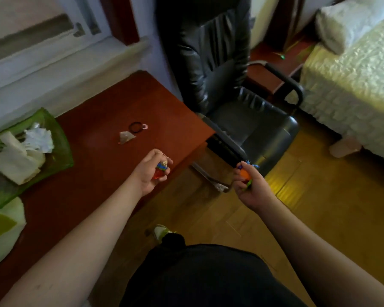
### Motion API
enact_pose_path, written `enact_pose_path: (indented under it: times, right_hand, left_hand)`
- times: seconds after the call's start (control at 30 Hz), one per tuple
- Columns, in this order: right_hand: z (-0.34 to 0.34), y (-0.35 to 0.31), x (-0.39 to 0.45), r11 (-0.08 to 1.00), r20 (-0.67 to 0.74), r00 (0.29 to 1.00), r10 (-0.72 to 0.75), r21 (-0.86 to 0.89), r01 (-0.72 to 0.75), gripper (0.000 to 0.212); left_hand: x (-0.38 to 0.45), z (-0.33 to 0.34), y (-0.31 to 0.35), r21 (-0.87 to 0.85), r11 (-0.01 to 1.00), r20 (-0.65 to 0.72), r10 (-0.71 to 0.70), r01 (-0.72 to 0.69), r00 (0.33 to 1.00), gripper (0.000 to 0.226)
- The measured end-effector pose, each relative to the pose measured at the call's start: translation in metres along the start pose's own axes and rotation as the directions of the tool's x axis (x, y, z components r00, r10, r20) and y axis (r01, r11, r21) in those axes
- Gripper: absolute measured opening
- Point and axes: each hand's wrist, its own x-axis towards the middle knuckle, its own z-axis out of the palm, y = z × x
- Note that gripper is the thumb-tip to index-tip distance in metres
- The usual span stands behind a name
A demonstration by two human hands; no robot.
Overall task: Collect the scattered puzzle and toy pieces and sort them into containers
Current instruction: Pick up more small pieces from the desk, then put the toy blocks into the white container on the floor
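My left hand (150, 171) is closed around a few small toy pieces (160, 169), red, blue and beige, above the right part of the red-brown desk (93, 169). My right hand (249, 188) hangs over the wooden floor beside the desk and grips more toy pieces (245, 173): an orange one, a green one and something blue that sticks out at the top. On the desk beyond my left hand lie a black hair tie with a pink clip (137, 126) and a small pale packet (125, 137).
A green plastic tray (60, 149) holding white paper and tissue sits at the desk's left. A white and yellow container (3, 227) stands at the left edge. A black leather office chair (237, 103) is right of the desk, a bed (353, 85) further right.
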Motion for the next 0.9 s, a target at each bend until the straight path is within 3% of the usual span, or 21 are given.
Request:
enact_pose_path:
  times: [0.2,0.5,0.57,0.63,0.8,0.9]
  right_hand:
    - [-0.114,-0.059,-0.085,0.968,-0.125,0.976,-0.180,0.155,0.198,0.010]
    - [-0.225,-0.116,-0.161,0.816,-0.275,0.896,-0.349,0.381,0.434,0.010]
    - [-0.238,-0.129,-0.166,0.766,-0.292,0.876,-0.385,0.428,0.479,0.010]
    - [-0.250,-0.145,-0.170,0.716,-0.328,0.847,-0.419,0.454,0.530,0.010]
    - [-0.286,-0.192,-0.191,0.606,-0.446,0.749,-0.490,0.444,0.660,0.010]
    - [-0.310,-0.220,-0.216,0.511,-0.509,0.675,-0.534,0.441,0.737,0.029]
  left_hand:
    - [-0.012,0.119,-0.052,0.133,0.991,0.240,-0.062,0.030,0.969,0.024]
    - [-0.006,0.267,-0.093,0.418,0.908,0.443,-0.236,0.033,0.865,0.013]
    - [0.007,0.296,-0.093,0.469,0.883,0.479,-0.274,0.021,0.834,0.026]
    - [0.025,0.328,-0.094,0.503,0.864,0.510,-0.313,0.017,0.802,0.034]
    - [0.070,0.427,-0.109,0.540,0.841,0.562,-0.394,0.038,0.727,0.026]
    - [0.085,0.495,-0.124,0.583,0.813,0.614,-0.453,0.015,0.646,0.020]
